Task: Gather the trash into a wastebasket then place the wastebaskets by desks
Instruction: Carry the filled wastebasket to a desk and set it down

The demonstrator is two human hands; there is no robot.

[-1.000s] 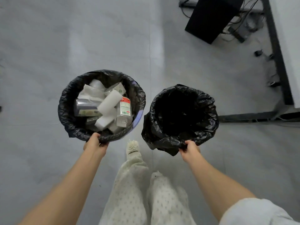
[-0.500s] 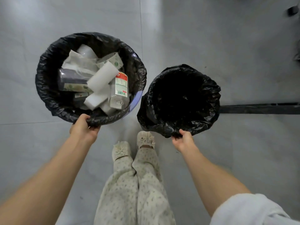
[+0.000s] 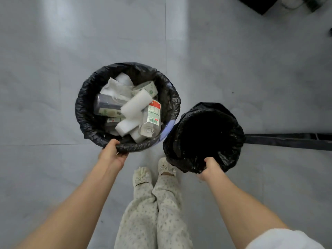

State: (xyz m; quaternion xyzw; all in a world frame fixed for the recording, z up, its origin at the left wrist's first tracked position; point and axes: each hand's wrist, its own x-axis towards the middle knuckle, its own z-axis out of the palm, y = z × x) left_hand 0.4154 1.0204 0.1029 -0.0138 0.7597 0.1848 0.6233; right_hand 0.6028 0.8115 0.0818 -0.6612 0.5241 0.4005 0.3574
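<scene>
I hold two wastebaskets lined with black bags above a grey tiled floor. My left hand (image 3: 112, 154) grips the near rim of the full wastebasket (image 3: 84, 112), a lilac bin holding trash (image 3: 133, 108): white foam pieces, cartons, crumpled paper. My right hand (image 3: 211, 168) grips the near rim of the empty wastebasket (image 3: 233, 133), whose inside is dark. The two bins nearly touch side by side. My feet in pale slippers show just below them.
A dark metal desk foot bar (image 3: 291, 139) lies on the floor to the right of the empty bin. A black box-like object (image 3: 258, 4) and cables sit at the top right corner. Grey floor tiles (image 3: 45, 69) spread to the left and ahead.
Both bins stayed in my hands while I walked; my feet shifted. The view swung, so the bins now sit lower and further right, and the dark object at top right came back into view.
</scene>
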